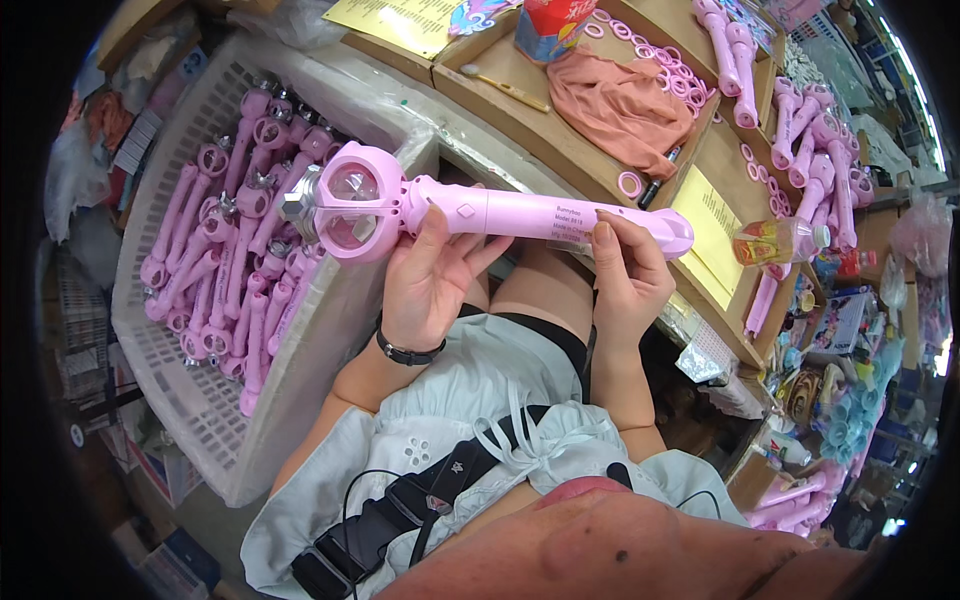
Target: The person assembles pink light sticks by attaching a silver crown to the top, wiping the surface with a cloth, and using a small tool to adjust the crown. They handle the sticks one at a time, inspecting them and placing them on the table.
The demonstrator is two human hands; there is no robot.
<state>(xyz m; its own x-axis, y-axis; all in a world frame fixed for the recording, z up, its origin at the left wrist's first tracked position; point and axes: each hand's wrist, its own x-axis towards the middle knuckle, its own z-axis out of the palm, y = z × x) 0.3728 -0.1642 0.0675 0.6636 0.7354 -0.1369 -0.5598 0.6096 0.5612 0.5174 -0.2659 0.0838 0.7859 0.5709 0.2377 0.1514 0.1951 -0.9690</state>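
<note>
A pink toy wand [522, 214] lies level across both my hands, with its round openwork head and silver tip toward the left. My left hand [432, 285] supports the shaft just below the head, thumb in front and fingers behind. Near the handle's right end, my right hand [636, 268] pinches the wand between thumb and fingers. Small dark print shows on the handle between the hands. Left of the wand's head stands a white plastic basket [300, 375], full of similar pink wands [215, 270].
Beyond my hands is a cardboard tray [500, 110] holding an orange cloth [620, 110], a toothbrush [505, 88] and pink rings [685, 85]. A drink bottle [780, 242] lies on yellow paper [705, 235] at the right. More pink wands [825, 150] are piled beyond it.
</note>
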